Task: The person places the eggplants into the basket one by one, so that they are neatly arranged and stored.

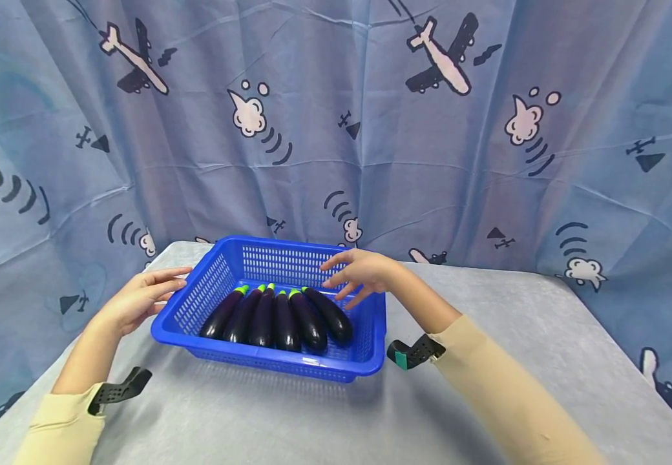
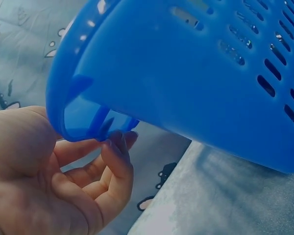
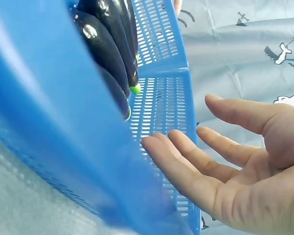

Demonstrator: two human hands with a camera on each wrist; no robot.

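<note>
A blue plastic basket (image 1: 280, 359) with slotted walls holds several glossy dark purple eggplants (image 1: 262, 320) lying side by side, green stem ends toward the far wall. My left hand (image 1: 137, 300) is at the left rim, fingertips right at its outer edge. In the left wrist view its loosely bent fingers (image 2: 118, 169) come up to the underside of the rim (image 2: 63, 93), and the rim covers part of the thumb. My right hand (image 1: 365, 271) hovers by the far right corner, fingers spread and holding nothing. The right wrist view shows its fingers (image 3: 186, 183) overlapping the slotted wall.
The basket is over a light grey table (image 1: 475, 303), with shadow beneath its front side. Behind the table hangs a blue curtain (image 1: 313, 129) printed with planes and clouds. Each wrist wears a black strap mount, the right mount (image 1: 416, 352) close beside the basket's right side.
</note>
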